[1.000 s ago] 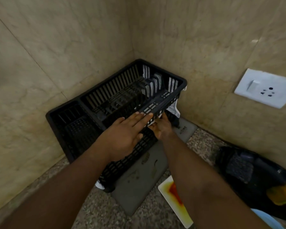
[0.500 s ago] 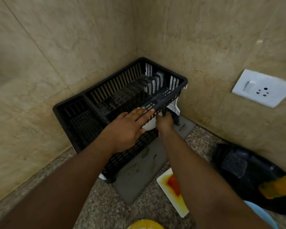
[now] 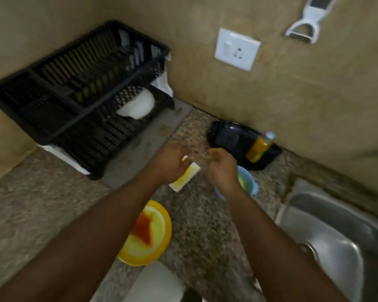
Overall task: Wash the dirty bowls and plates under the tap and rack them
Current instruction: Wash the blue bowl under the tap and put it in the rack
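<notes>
A black dish rack [image 3: 59, 118] stands in the wall corner, and a white dish [image 3: 138, 104] lies in its lower right part. My left hand [image 3: 170, 162] hovers with curled fingers over the far end of a white rectangular plate [image 3: 184, 178] stained yellow; blur hides whether it grips the plate. My right hand [image 3: 223, 168] is loosely curled and holds nothing, just above a blue bowl [image 3: 248, 182]. Under my left forearm, a yellow plate [image 3: 148, 232] with a red stain lies on the counter.
A steel sink [image 3: 327, 236] is at the right. Against the wall sits a black tray [image 3: 234, 138] with a soap bottle [image 3: 260, 149]. A white dish [image 3: 155, 282] is at the bottom edge. A grey mat [image 3: 140, 147] lies under the rack. A socket [image 3: 237, 52] and a peeler [image 3: 308, 18] are on the wall.
Both hands left the rack's front rim and drew back over the counter. The white dish now lies in the rack. My view swung down and to the right.
</notes>
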Action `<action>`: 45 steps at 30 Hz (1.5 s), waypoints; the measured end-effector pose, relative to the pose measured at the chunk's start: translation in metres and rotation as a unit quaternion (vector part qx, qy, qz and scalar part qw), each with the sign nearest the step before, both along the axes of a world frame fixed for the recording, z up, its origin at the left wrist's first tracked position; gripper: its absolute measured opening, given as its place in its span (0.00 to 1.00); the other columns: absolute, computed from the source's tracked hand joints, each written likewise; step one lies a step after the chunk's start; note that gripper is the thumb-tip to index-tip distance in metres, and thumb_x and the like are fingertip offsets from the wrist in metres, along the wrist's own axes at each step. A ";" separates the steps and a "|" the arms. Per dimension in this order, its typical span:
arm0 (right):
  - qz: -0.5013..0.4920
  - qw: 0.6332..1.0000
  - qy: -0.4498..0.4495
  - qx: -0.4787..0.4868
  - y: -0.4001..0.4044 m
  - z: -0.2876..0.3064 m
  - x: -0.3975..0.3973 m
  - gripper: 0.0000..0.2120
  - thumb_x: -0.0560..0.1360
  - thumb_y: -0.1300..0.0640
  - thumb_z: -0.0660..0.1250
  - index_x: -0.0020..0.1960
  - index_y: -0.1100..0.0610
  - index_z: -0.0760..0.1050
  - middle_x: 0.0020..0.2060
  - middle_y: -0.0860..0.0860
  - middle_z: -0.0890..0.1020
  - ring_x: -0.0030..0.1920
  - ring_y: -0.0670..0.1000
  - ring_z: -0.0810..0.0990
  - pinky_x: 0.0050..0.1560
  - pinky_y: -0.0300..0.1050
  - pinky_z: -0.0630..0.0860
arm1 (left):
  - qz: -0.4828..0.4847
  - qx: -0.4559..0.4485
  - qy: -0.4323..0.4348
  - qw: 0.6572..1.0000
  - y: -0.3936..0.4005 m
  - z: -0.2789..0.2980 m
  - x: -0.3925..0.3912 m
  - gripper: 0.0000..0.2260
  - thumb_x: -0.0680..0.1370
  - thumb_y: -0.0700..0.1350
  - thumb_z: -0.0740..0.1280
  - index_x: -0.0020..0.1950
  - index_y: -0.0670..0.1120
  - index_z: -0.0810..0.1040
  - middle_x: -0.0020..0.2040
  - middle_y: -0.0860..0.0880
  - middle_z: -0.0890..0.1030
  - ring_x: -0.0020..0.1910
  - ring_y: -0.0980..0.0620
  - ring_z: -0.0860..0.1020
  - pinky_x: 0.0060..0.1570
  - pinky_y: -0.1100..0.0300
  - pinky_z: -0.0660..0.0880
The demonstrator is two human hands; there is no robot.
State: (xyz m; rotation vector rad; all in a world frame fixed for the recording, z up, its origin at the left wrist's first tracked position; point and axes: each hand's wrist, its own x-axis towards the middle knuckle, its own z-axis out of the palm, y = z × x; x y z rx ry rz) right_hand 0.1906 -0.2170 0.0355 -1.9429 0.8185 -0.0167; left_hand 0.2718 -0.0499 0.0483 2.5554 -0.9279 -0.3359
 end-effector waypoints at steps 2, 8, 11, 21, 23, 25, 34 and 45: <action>-0.031 0.996 0.029 -0.082 -0.028 -0.004 -0.045 0.17 0.77 0.58 0.66 0.64 0.55 0.79 0.61 0.55 0.82 0.60 0.58 0.80 0.63 0.52 0.76 | 0.024 -0.020 0.125 0.992 -0.035 -0.013 -0.040 0.23 0.82 0.60 0.62 0.68 0.46 0.80 0.63 0.42 0.83 0.63 0.42 0.80 0.59 0.56 0.73; -0.106 0.984 0.097 0.110 -0.090 -0.033 -0.099 0.12 0.76 0.62 0.68 0.59 0.56 0.79 0.57 0.60 0.82 0.56 0.62 0.81 0.57 0.60 0.80 | 0.130 -0.099 0.294 0.942 -0.106 -0.027 -0.099 0.26 0.81 0.62 0.64 0.72 0.46 0.75 0.68 0.43 0.79 0.66 0.43 0.78 0.63 0.53 0.74; -0.118 0.970 0.085 0.194 -0.111 -0.039 -0.111 0.08 0.77 0.64 0.66 0.51 0.52 0.79 0.53 0.57 0.82 0.53 0.59 0.83 0.57 0.65 0.81 | 0.207 -0.097 0.295 0.928 -0.122 -0.020 -0.111 0.22 0.85 0.53 0.63 0.73 0.40 0.73 0.70 0.39 0.76 0.68 0.39 0.76 0.63 0.53 0.72; -0.220 0.949 -0.007 0.226 -0.221 0.009 -0.251 0.14 0.72 0.66 0.67 0.52 0.53 0.84 0.50 0.56 0.86 0.48 0.59 0.86 0.41 0.57 0.85 | 0.317 -0.226 0.471 0.792 -0.225 -0.009 -0.220 0.08 0.78 0.46 0.74 0.42 0.44 0.82 0.41 0.42 0.84 0.33 0.48 0.80 0.29 0.59 0.75; -0.219 0.953 -0.016 0.210 -0.247 0.025 -0.277 0.13 0.72 0.66 0.66 0.48 0.53 0.85 0.49 0.55 0.86 0.48 0.57 0.86 0.40 0.55 0.85 | 0.290 -0.235 0.480 0.794 -0.257 -0.008 -0.244 0.08 0.79 0.45 0.73 0.45 0.41 0.83 0.42 0.40 0.84 0.33 0.47 0.79 0.31 0.55 0.77; -0.223 0.955 -0.026 0.194 -0.272 0.040 -0.301 0.11 0.73 0.66 0.67 0.49 0.53 0.83 0.48 0.56 0.86 0.47 0.57 0.86 0.40 0.56 0.86 | 0.254 -0.248 0.460 0.814 -0.286 -0.004 -0.267 0.08 0.81 0.43 0.69 0.52 0.40 0.84 0.39 0.42 0.84 0.31 0.50 0.79 0.28 0.58 0.76; -0.238 0.941 -0.078 0.228 -0.354 0.087 -0.364 0.06 0.79 0.64 0.66 0.45 0.58 0.80 0.43 0.59 0.84 0.39 0.57 0.84 0.37 0.55 0.85 | 0.194 -0.285 0.399 0.850 -0.360 0.045 -0.337 0.08 0.84 0.46 0.64 0.60 0.46 0.80 0.38 0.44 0.78 0.23 0.57 0.75 0.19 0.68 0.67; -0.208 0.952 -0.084 -0.206 -0.422 0.109 -0.354 0.14 0.78 0.48 0.68 0.57 0.57 0.80 0.52 0.58 0.85 0.53 0.60 0.83 0.44 0.41 0.67 | 0.233 -0.274 0.247 0.900 -0.376 0.068 -0.345 0.23 0.70 0.68 0.64 0.42 0.50 0.85 0.43 0.48 0.86 0.46 0.44 0.84 0.55 0.41 0.80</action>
